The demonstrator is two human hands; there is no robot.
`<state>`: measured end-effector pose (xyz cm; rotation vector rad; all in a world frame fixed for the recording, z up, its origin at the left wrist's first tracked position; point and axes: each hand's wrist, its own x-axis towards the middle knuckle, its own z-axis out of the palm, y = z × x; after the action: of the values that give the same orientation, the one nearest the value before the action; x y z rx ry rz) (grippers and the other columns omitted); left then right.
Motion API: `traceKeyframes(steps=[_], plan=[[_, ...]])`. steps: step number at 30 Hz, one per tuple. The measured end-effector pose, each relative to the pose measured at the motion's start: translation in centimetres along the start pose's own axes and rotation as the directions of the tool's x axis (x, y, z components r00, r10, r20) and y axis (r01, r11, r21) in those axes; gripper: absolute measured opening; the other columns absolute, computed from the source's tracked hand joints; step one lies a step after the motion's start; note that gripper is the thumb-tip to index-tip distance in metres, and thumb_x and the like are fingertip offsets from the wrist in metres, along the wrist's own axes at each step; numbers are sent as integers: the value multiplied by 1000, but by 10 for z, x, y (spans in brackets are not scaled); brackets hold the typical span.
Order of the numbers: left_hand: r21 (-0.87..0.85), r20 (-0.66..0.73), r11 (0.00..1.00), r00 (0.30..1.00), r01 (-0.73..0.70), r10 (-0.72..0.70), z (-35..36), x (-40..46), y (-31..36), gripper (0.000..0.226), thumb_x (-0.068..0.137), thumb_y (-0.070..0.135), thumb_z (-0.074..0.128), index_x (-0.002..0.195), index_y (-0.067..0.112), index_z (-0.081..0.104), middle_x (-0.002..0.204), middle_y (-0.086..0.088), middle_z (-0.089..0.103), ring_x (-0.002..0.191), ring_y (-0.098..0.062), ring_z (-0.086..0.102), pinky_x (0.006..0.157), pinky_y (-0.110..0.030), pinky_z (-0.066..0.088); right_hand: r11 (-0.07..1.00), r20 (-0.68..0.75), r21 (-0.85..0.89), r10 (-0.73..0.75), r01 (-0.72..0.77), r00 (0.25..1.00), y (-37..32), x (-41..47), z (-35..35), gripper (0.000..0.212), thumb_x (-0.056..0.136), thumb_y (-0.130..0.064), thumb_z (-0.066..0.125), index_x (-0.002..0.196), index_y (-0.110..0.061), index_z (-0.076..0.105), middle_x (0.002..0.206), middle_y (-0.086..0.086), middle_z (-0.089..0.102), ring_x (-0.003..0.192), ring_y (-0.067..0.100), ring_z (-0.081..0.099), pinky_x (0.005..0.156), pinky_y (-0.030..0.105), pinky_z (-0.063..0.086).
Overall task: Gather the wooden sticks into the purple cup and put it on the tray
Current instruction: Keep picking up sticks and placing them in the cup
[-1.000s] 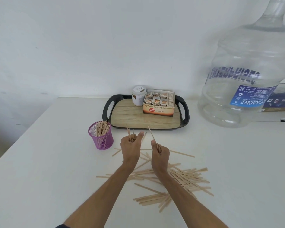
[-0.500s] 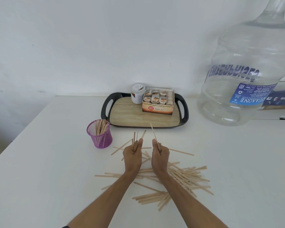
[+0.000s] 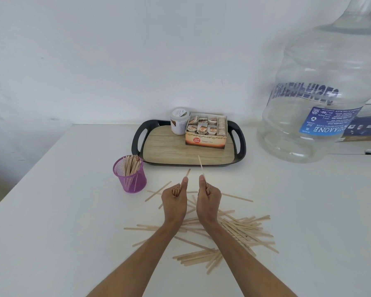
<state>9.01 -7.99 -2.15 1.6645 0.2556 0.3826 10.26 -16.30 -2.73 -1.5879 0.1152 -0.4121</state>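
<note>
left hand [image 3: 174,202]: sticks gripped, now drawn down into the fist
right hand [image 3: 208,200]: sticks gripped, unchanged
loose sticks [image 3: 240,230]: scattered on worktop [image 3: 62,221]
purple cup [image 3: 130,174]: beside tray [image 3: 137,138] edge, part-filled

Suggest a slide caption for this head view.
Both hands, left and right, grip wooden sticks; purple cup waits beside tray.

Your hands sit over the scattered sticks [image 3: 229,230], which cover the table [image 3: 62,243] around and behind your wrists. The cup [image 3: 130,175] stands to your left, just beside the tray [image 3: 137,138]; bare table lies between it and your left hand [image 3: 174,202]. On the tray, a jar [image 3: 179,120] and tea box [image 3: 206,132] fill the back; its near wooden floor lies bare. The big bottle [image 3: 321,86] blocks the far right.
</note>
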Motion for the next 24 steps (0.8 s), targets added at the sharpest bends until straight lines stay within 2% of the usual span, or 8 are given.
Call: traceKeyframes(steps=[3,9,11,14,16,18,20,24], plan=[[23,-9,999,1000,-28,29,0,3,3,56,97,37,55,52,10,36,46,-4,31,45,-17,28,46,-33,28,1000,10,16,-27,27,1000,-3,-1,0,54,102,-26,47,51,-17,29,45,-5,25,46,14,21,46,29,18],[10,-15,998,998,-57,57,0,6,1,61,101,35,49,54,-3,39,42,5,33,41,-9,29,45,-17,29,997,4,51,-52,52,999,-6,-2,1,50,95,-40,39,47,-29,27,42,-8,24,44,12,21,47,30,17],[8,-4,999,999,-50,50,-1,5,-1,62,102,37,47,53,-2,41,41,5,34,42,-10,29,46,-19,29,997,9,66,-38,37,999,-4,-3,0,50,94,-40,37,48,-22,27,44,-3,24,44,15,22,47,34,17],[14,6,999,999,-41,41,-1,5,-3,62,101,40,46,53,1,43,43,2,35,43,-12,30,47,-22,30,996,30,81,-42,40,999,-2,-3,0,49,90,-35,35,51,-6,27,47,15,23,47,20,22,47,41,17],[13,11,999,999,-42,42,0,3,-3,60,101,42,46,51,7,44,42,3,35,43,-12,30,47,-23,30,995,38,77,-66,63,997,-2,-3,-2,48,88,-32,34,52,-2,27,48,18,24,48,20,22,47,41,17],[14,18,999,999,-39,38,0,3,-5,60,100,43,45,51,10,45,43,3,36,43,-13,32,47,-25,30,995,49,71,-79,76,996,-2,-4,-2,45,86,-30,34,52,-1,28,47,16,25,47,20,22,47,40,16],[21,25,999,999,-31,30,-1,2,-7,61,100,44,46,52,5,47,43,2,39,44,-15,35,48,-28,32,995,57,63,-77,73,995,-1,-5,-3,43,85,-30,36,52,-3,28,47,13,25,48,19,23,47,39,17],[17,42,999,998,-37,37,-1,2,-9,59,100,44,48,53,8,48,43,3,41,44,-15,38,47,-30,34,999,45,11,-35,35,998,1,-4,-2,52,87,-30,58,52,-16,22,47,-3,20,47,13,19,47,32,19]])
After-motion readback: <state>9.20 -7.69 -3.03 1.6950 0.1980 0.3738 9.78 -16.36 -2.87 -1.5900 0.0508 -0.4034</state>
